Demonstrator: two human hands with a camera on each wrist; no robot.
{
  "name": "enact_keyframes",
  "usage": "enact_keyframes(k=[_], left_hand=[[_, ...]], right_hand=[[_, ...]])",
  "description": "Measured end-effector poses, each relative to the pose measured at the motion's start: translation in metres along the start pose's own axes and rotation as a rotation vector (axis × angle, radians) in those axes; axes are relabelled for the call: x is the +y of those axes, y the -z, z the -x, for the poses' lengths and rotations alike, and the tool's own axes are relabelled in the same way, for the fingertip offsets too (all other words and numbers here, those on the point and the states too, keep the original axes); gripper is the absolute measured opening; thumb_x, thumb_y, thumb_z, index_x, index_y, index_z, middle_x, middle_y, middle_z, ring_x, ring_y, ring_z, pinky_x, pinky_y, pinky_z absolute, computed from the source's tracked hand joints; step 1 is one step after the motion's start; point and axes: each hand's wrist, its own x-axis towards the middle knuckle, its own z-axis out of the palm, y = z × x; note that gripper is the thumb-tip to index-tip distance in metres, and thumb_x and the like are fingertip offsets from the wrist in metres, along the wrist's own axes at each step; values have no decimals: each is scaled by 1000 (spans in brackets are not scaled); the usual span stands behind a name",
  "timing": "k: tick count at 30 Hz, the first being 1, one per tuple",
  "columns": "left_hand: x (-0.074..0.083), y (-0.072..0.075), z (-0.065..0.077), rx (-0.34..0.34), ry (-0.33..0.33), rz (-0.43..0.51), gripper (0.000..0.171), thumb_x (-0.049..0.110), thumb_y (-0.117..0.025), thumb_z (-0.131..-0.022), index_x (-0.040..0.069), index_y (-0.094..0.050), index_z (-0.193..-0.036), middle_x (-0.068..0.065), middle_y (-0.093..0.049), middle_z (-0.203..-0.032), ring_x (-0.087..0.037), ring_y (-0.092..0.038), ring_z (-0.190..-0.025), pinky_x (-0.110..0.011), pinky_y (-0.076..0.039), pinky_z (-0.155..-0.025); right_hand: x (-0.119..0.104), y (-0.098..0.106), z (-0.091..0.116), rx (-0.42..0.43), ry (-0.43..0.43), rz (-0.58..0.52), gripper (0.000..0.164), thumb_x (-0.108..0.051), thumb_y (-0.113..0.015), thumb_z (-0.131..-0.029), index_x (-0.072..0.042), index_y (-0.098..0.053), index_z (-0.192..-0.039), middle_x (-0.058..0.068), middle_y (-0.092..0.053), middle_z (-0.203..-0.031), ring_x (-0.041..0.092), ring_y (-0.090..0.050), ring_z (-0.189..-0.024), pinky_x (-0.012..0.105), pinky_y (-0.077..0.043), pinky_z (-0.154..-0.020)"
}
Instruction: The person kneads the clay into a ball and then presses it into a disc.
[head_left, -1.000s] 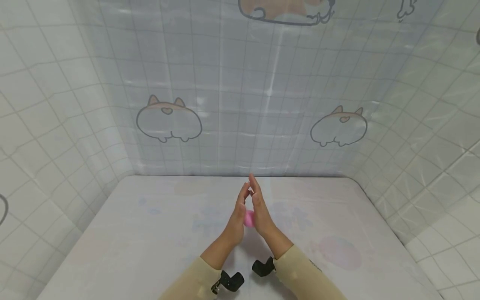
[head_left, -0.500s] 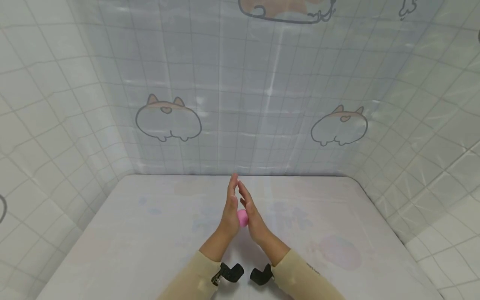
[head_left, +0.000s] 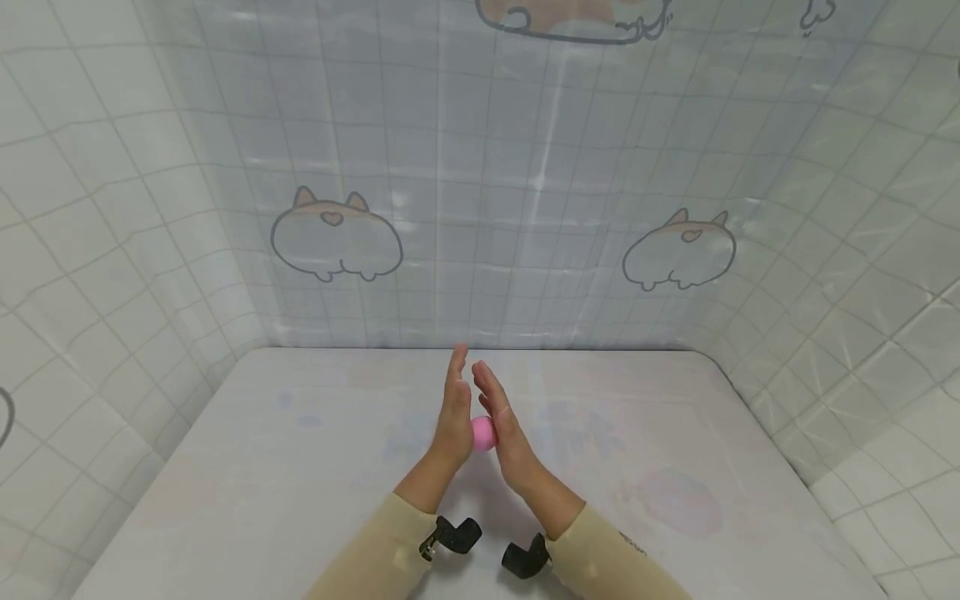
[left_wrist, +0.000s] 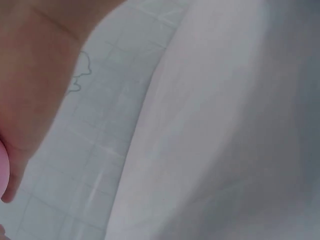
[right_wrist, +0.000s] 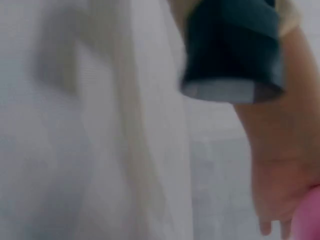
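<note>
A small smooth pink ball [head_left: 483, 434] is held between two palms above the table, low in the middle of the head view. My left hand [head_left: 454, 412] touches it from the left and my right hand [head_left: 509, 435] from the right. Fingers on both hands are straight and point away from me; the fingertips are slightly apart. Part of the pink ball [left_wrist: 3, 170] shows at the left edge of the left wrist view, beside a palm. In the right wrist view the ball [right_wrist: 307, 217] sits at the lower right corner, against a palm.
A table [head_left: 300, 483] with a pale printed cover lies under the hands. Behind it hangs a grid-patterned sheet [head_left: 495, 167] with cartoon animal prints, and similar sheets stand at both sides. A black camera [head_left: 459, 535] is on the left wrist, another camera [head_left: 525, 557] on the right.
Both hands and the pink ball have shifted left. The left hand has slid back relative to the right and then forward again, the palms rubbing along the ball, more of which now shows.
</note>
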Motion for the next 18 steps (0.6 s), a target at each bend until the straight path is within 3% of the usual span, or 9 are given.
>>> enact_keyframes(k=[5, 12, 18], left_hand=[[-6, -5, 5, -88, 12, -4, 78, 63, -18, -104, 11, -11, -161, -11, -7, -167, -32, -7, -152, -67, -9, -115], [-7, -13, 14, -225, 15, -1, 76, 64, -12, -103, 16, -7, -162, -9, -7, -168, -35, -12, -151, -71, -11, -112], [0, -17, 17, -284, -20, 99, 74, 60, -8, -105, 12, -6, -162, -12, -6, -167, -42, -14, -149, -73, -10, -111]], right_hand=[[-4, 5, -4, 67, 4, 49, 79, -60, -9, -105, -3, -11, -160, 19, -15, -165, 39, -16, -150, 64, -15, -115], [-8, 12, -12, 182, -64, 107, 77, -60, -11, -105, -8, -13, -161, 12, -15, -166, 33, -17, -151, 57, -15, -118], [5, 20, -18, 195, -136, 100, 81, -67, -11, -102, -12, -11, -162, 11, -12, -167, 34, -14, -151, 63, -10, -116]])
